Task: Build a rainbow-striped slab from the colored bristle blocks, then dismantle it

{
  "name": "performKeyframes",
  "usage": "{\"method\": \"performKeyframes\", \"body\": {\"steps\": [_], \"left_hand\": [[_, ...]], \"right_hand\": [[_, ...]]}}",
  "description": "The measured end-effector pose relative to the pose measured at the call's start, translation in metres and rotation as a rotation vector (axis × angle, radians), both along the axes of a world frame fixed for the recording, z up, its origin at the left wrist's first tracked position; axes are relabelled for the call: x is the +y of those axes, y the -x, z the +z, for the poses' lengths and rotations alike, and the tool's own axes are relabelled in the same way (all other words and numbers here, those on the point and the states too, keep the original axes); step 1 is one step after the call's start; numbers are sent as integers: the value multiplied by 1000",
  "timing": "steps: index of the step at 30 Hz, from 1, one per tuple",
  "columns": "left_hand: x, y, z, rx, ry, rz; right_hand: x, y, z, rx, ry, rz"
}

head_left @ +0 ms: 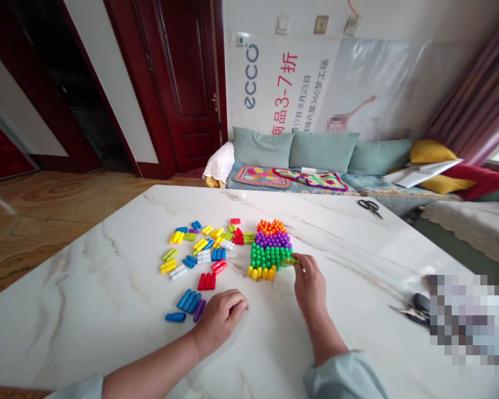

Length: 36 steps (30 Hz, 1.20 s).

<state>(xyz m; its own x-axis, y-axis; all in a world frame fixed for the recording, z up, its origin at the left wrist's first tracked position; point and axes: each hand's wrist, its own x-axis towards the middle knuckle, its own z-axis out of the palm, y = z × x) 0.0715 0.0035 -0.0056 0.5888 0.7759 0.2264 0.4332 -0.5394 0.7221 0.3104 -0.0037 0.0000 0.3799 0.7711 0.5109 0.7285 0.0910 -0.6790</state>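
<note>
My right hand (310,282) pinches a yellow-green plastic bullet-shaped piece (291,261) at the right edge of a block of standing pieces. In that block, orange pieces (271,226) form the far rows, then purple ones (272,240), green ones (270,256) and a near row of yellow ones (261,273). Curled on the table to the left and nearer is my left hand (222,316); its fingers are closed and hide whatever may be inside. Beside its knuckles lie a purple piece (199,310) and joined blue pieces (189,301).
Loose red (207,281), white (178,271) and other coloured pieces lie scattered left of the block on the white marbled table (120,310). Black scissors (370,207) lie at the far right edge, and another pair (418,310) nearer. Beyond stands a sofa with cushions (324,152).
</note>
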Motion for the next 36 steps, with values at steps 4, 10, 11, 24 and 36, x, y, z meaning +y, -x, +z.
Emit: {"method": "performKeyframes", "body": {"steps": [4,10,11,24,36], "left_hand": [[0,0,-2,-2,-24,0],[0,0,-2,14,-30,3],[0,0,-2,14,-32,4],[0,0,-2,24,-34,7],[0,-2,-1,55,-59,9]], "right_hand": [[-2,-7,-5,-98,284,-109],[-2,4,-9,-171,389,-58],[-1,5,-9,-169,384,-55],[-10,11,9,-132,417,-171],[-15,40,3,-296,410,480]]}}
